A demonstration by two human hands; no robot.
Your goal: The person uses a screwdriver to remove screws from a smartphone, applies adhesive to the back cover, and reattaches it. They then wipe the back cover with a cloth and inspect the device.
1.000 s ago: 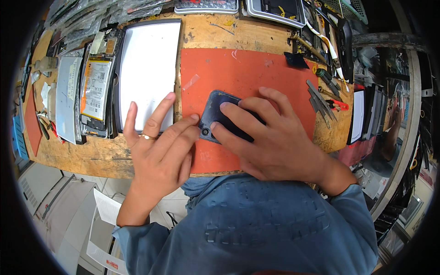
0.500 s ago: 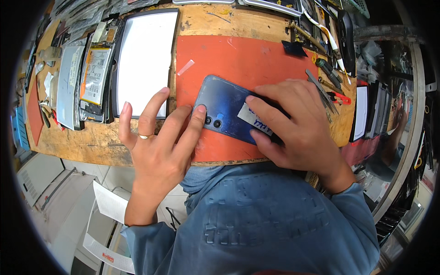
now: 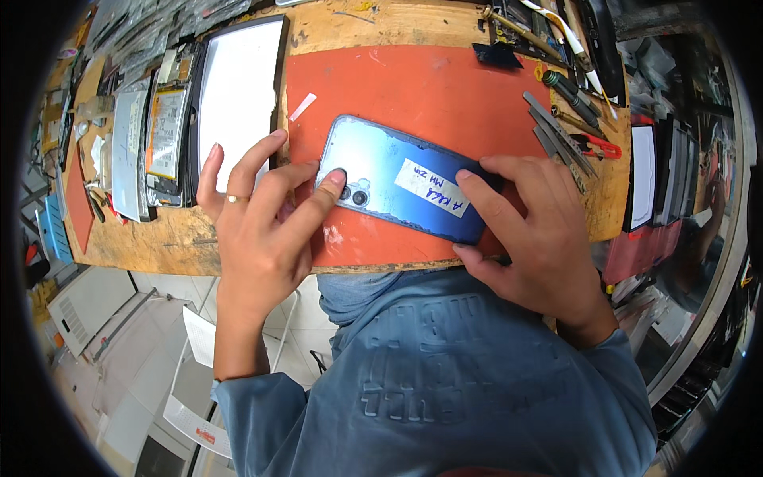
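Observation:
A blue smartphone (image 3: 377, 163) lies back side up and slanted on an orange-red mat (image 3: 381, 79). Its two camera lenses are at the left end, and a white handwritten label (image 3: 425, 189) is stuck towards the right. My left hand (image 3: 266, 215), a ring on one finger, grips the left end; one fingertip presses beside the lenses and another meets the edge, with the other fingers raised. At the opposite end, my right hand (image 3: 540, 234) holds the phone's right corners, fingertips on the back and along the edge, the thumb at the near corner. The phone's front is hidden.
A white-lined black tray (image 3: 238, 95) and an opened phone with its battery (image 3: 164, 135) are on the left of the wooden bench (image 3: 183, 250). Tweezers (image 3: 556, 135), a red-handled cutter (image 3: 598, 145) and a dark green screwdriver (image 3: 571, 91) lie right of the mat.
My right hand has slid towards the phone's right end, uncovering more of the label. The back now catches brighter light. My left hand stays at the camera end.

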